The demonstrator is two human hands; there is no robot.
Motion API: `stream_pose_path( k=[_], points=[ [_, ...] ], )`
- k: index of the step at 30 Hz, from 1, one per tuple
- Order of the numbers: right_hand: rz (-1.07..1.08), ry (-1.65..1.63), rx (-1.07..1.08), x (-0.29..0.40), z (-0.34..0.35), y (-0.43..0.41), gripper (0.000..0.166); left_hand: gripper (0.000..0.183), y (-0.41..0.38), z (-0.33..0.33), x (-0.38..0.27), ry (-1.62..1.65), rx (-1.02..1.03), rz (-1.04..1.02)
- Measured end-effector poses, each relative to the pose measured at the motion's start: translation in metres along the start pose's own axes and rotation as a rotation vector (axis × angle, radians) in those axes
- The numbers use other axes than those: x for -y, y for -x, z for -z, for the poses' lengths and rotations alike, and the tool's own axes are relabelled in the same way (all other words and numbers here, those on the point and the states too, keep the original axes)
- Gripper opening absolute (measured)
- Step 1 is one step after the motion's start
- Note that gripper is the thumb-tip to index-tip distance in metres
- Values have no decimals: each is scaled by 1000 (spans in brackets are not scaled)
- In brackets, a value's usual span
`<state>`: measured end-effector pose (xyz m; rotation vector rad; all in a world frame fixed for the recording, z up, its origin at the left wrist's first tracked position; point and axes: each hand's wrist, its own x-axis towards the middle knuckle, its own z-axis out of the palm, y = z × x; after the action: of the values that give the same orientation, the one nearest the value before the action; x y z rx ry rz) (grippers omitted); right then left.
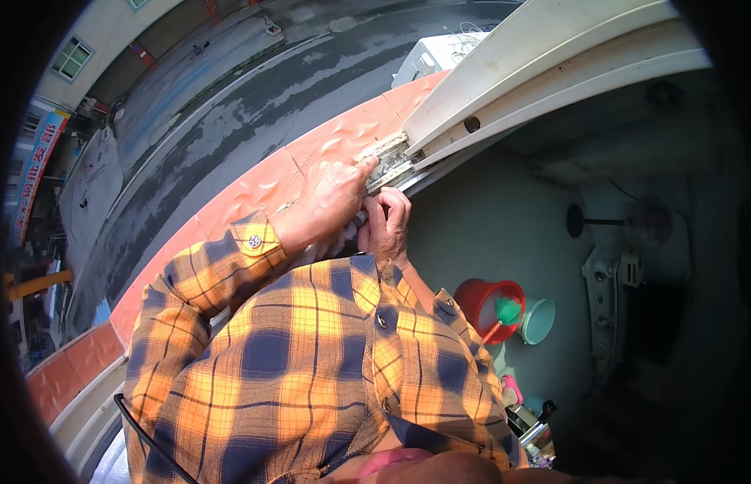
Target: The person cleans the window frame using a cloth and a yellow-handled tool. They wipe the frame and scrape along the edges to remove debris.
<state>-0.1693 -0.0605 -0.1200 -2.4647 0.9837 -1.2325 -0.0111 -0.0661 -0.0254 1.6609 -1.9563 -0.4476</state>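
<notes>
My left hand (336, 192) lies bent at the dirty, worn end of a window track (387, 163), its fingertips touching it; whether it pinches anything is hidden. Just below and to the right, my right hand (387, 224) has its fingers curled against the inner side of the same track. A crumpled greyish cloth-like thing (333, 242) shows partly between my hands and shirt; I cannot tell which hand touches it. The pale window frame (502, 78), with a dark round hole, runs from the track to the upper right.
Outside the salmon-coloured tiled ledge (254, 187), a street (230, 121) lies far below. A white boxy unit (436, 54) with loose wires stands beyond the frame. Indoors, a red bucket (475, 296) holding a green-headed brush (507, 310) stands beside a pale green bucket (539, 322).
</notes>
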Motion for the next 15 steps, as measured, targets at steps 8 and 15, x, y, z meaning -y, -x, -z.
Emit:
stream_pose_path(
  k=[8, 15],
  points=[
    [64, 20, 64, 0, 6, -7, 54, 23, -7, -14, 27, 191, 198, -38],
    [38, 35, 70, -1, 9, -8, 44, 29, 32, 14, 26, 204, 28, -13]
  ],
)
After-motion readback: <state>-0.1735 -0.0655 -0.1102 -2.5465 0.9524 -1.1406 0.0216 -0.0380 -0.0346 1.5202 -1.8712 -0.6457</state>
